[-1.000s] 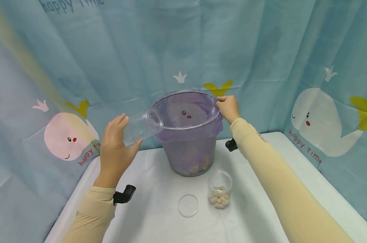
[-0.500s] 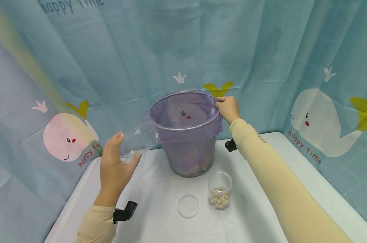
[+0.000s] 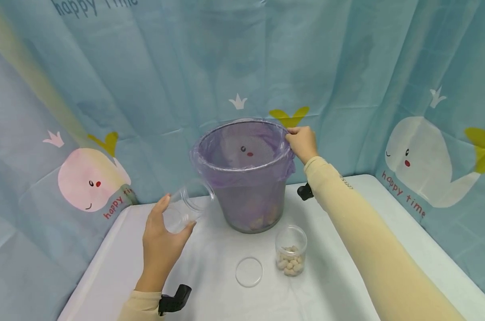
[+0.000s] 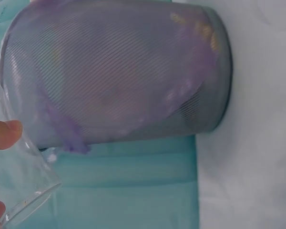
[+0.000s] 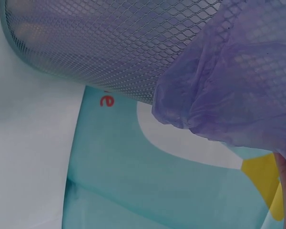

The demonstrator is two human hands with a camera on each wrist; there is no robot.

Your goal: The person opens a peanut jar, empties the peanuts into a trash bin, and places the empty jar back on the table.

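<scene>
My left hand [image 3: 163,243] grips a clear plastic jar [image 3: 182,208], tilted with its mouth toward the upper right; no contents show in it. The jar is held left of a mesh wastebasket [image 3: 248,207] lined with a purple plastic bag [image 3: 242,176]. In the left wrist view, a thumb and fingertips press the jar's wall [image 4: 26,164]. My right hand [image 3: 303,143] pinches the bag-covered rim at the basket's right side. Only a sliver of that hand shows in the right wrist view, beside the bag [image 5: 248,81]. Pale bits show low inside the basket.
On the white table [image 3: 210,276] in front of the basket stands an uncovered clear jar [image 3: 290,252] partly filled with beige nut-like pieces. A clear round lid [image 3: 249,272] lies left of it. A blue patterned curtain [image 3: 178,89] hangs behind and at both sides.
My left hand has drawn the clear jar down and away from the basket's rim, toward the table, and its mouth has tipped more upward. The right hand stays on the rim.
</scene>
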